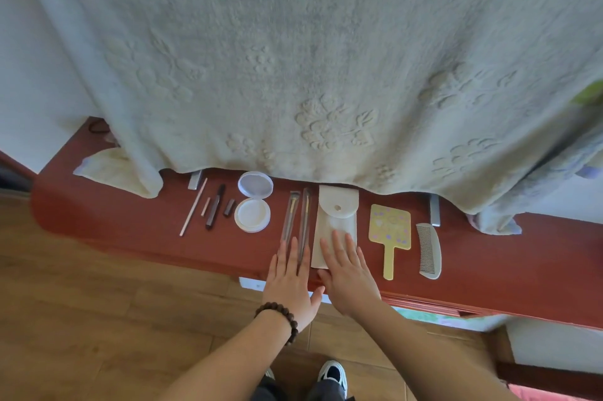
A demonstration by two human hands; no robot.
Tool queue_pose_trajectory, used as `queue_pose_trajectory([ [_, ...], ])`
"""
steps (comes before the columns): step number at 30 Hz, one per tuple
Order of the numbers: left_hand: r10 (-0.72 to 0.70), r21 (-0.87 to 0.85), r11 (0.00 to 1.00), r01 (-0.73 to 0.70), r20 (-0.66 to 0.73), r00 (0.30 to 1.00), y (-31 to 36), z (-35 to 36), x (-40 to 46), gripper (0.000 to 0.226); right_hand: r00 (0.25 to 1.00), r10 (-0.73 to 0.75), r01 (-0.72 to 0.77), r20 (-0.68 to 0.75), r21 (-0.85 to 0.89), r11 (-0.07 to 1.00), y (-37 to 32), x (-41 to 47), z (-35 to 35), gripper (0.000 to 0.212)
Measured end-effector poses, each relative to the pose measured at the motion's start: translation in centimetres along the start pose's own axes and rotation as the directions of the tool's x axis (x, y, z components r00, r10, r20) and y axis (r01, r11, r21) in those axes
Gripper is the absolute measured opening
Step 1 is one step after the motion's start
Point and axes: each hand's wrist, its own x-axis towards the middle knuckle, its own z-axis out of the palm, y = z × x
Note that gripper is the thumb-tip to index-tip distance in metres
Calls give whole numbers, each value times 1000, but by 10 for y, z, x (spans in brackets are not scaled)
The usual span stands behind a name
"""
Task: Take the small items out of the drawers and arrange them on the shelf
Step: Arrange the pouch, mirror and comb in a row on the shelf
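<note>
A row of small items lies on the red wooden shelf. My left hand, with flat straight fingers, rests over the near ends of two slim makeup brushes. My right hand lies flat with its fingers on the lower part of a beige snap pouch. Left of the brushes sit an open white powder compact, a dark pencil, a small dark cap and a thin pale stick. To the right lie a yellow hand mirror and a grey comb.
A pale embossed blanket hangs over the back of the shelf, its hem touching the items' far ends. A drawer below the shelf's front edge stands slightly open on the right. Wooden floor and my shoes are below.
</note>
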Motion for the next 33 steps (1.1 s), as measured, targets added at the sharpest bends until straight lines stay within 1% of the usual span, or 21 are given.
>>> queue_pose_trajectory([
  [2, 0, -2, 1000, 0, -3, 1000, -1, -1, 1, 81, 1000, 4, -4, 20, 6, 1000, -2, 2, -3, 60],
  [3, 0, -4, 1000, 0, -4, 1000, -1, -1, 2, 81, 1000, 5, -6, 25, 13, 1000, -3, 3, -4, 59],
  [6, 3, -7, 1000, -3, -8, 1000, -2, 0, 2, 82, 999, -3, 3, 34, 13, 1000, -3, 2, -8, 60],
  [12, -1, -17, 1000, 0, -31, 1000, 1, 3, 0, 85, 994, -44, 43, 99, 16, 999, 7, -3, -13, 60],
  [19, -9, -24, 1000, 9, -18, 1000, 4, 6, -3, 85, 992, -69, 68, 104, 12, 998, 9, -10, -11, 58],
  [22, -9, -37, 999, 7, -68, 998, 4, 4, -4, 88, 993, -76, 74, 91, 32, 997, 9, -13, -11, 58],
  [24, 21, -34, 999, -25, -123, 992, 6, 1, -3, 89, 1000, -22, 22, 5, 70, 997, 14, -16, -13, 59],
  [26, 77, -23, 996, -81, -155, 985, 10, -5, 0, 88, 984, 126, -114, -126, 101, 988, 28, -21, -14, 60],
  [27, 111, -11, 993, -114, -153, 982, 14, -9, 2, 87, 964, 208, -193, -163, 104, 976, 37, -24, -14, 61],
  [29, 176, 0, 984, -177, -111, 978, 23, -14, 7, 86, 939, 315, -305, -137, 87, 948, 54, -29, -10, 64],
  [30, 206, 6, 979, -206, -83, 975, 27, -15, 9, 86, 939, 330, -324, -98, 70, 943, 60, -30, -8, 65],
  [32, 242, 28, 970, -241, -9, 970, 31, -11, 13, 85, 951, 307, -306, -44, 36, 951, 66, -29, -4, 66],
  [33, 242, 34, 969, -243, 40, 970, 31, -8, 15, 84, 957, 288, -287, -41, 28, 958, 67, -27, -3, 66],
])
